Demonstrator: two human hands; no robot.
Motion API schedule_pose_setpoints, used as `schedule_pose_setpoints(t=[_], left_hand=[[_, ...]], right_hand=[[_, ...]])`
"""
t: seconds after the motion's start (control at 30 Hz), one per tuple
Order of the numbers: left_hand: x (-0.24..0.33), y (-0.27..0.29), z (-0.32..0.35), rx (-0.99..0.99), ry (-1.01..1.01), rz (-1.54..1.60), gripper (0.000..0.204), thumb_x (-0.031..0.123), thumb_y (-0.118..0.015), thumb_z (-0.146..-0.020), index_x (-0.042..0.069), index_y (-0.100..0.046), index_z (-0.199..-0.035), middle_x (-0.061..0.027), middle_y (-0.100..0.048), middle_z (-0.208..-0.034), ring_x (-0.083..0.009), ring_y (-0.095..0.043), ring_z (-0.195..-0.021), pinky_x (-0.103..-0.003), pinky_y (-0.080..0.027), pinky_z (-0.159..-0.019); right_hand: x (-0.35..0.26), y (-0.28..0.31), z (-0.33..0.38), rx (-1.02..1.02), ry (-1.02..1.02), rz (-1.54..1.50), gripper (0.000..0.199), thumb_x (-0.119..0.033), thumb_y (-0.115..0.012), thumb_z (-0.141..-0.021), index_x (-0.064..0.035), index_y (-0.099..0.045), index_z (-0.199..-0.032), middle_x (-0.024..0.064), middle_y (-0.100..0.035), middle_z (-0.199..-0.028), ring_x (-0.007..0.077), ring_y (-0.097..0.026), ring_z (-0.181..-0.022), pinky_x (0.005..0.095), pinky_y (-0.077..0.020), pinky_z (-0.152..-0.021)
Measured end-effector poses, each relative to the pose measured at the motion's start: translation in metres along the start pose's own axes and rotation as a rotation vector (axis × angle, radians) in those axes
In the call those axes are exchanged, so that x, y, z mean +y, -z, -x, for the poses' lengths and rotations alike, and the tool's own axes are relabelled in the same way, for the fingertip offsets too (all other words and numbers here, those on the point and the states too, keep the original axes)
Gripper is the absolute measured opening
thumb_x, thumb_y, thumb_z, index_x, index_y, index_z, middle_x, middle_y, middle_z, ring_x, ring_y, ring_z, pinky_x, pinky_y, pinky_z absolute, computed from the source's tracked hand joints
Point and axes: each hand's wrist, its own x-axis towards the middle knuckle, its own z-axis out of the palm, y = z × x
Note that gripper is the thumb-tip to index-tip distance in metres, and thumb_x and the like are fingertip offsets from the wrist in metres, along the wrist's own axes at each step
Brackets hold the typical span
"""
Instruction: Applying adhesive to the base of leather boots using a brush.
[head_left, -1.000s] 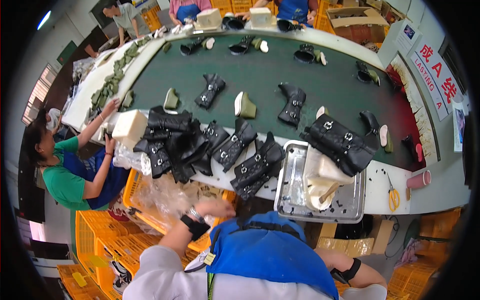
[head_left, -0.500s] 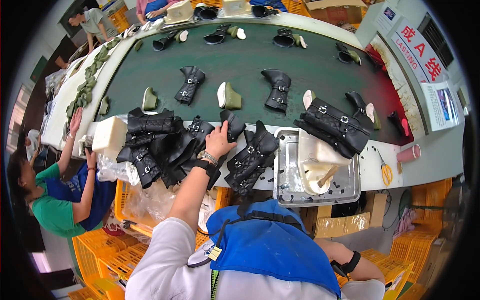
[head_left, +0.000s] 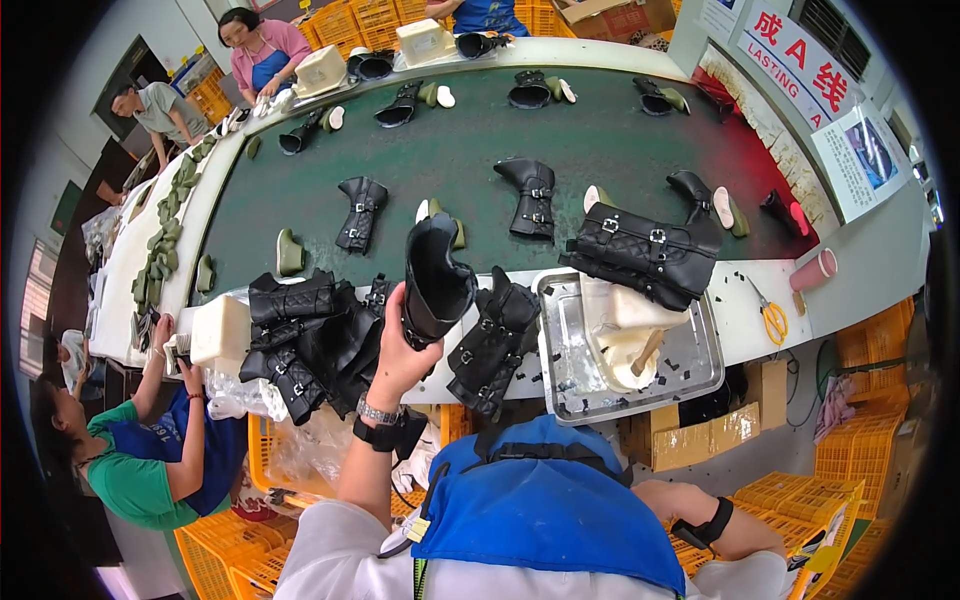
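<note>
Left hand (head_left: 397,350) grips black boot upper (head_left: 434,281) above boot pile (head_left: 310,340).

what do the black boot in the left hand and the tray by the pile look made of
The black boot in the left hand looks like leather or a synthetic stand-in: a soft sheen and a shaft that holds its shape; which of the two cannot be told. The tray looks like bare metal, probably steel: silvery, reflective, with a thin rolled rim. The pale block in it looks waxy or foamy, unclear.
</note>
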Motion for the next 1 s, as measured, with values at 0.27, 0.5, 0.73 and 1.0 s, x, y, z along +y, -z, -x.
schedule_pose_setpoints(t=[0.27,0.5,0.73,1.0], left_hand=[[-0.058,-0.023,0.012,-0.072,0.021,-0.375,0.073,0.011,-0.068,-0.062,-0.002,-0.035,-0.127,-0.0227,-0.051,-0.112,-0.0371,-0.049,-0.107,-0.039,-0.039,-0.092],[-0.116,-0.035,0.037,-0.177,0.074,-0.518,0.084,0.026,-0.07,-0.07,-0.001,-0.024,-0.135,-0.0242,-0.039,-0.127,-0.0382,-0.04,-0.118,-0.039,-0.034,-0.099],[-0.092,0.005,0.039,0.113,0.016,-0.616,0.053,0.017,-0.068,-0.071,0.001,-0.049,-0.118,-0.02,-0.047,-0.122,-0.0354,-0.044,-0.114,-0.04,-0.037,-0.096],[-0.073,0.11,0.034,0.526,-0.021,-0.784,0.04,0.007,-0.063,-0.072,0.001,-0.054,-0.11,-0.018,-0.05,-0.117,-0.0346,-0.047,-0.109,-0.04,-0.038,-0.094]], right_hand=[[-0.004,0.013,-0.001,-0.127,-0.02,0.148,0.028,-0.031,-0.062,-0.071,-0.0122,-0.064,-0.091,0.0162,-0.063,-0.081,0.0355,-0.06,-0.079,0.0429,-0.0485,-0.066],[0.004,0.011,0.006,-0.125,0.006,0.198,0.026,-0.032,-0.062,-0.07,-0.0098,-0.065,-0.084,0.0171,-0.063,-0.081,0.0361,-0.06,-0.079,0.0432,-0.0484,-0.065],[0.025,0.016,0.004,-0.07,0.047,0.027,0.034,-0.037,-0.058,-0.074,-0.0054,-0.064,-0.084,0.02,-0.063,-0.082,0.0386,-0.059,-0.078,0.0425,-0.047,-0.062],[0.057,0.023,-0.018,0.209,0.273,-0.287,0.035,-0.037,-0.057,-0.076,-0.0047,-0.062,-0.089,0.0191,-0.063,-0.084,0.0376,-0.059,-0.078,0.0408,-0.0462,-0.062]])
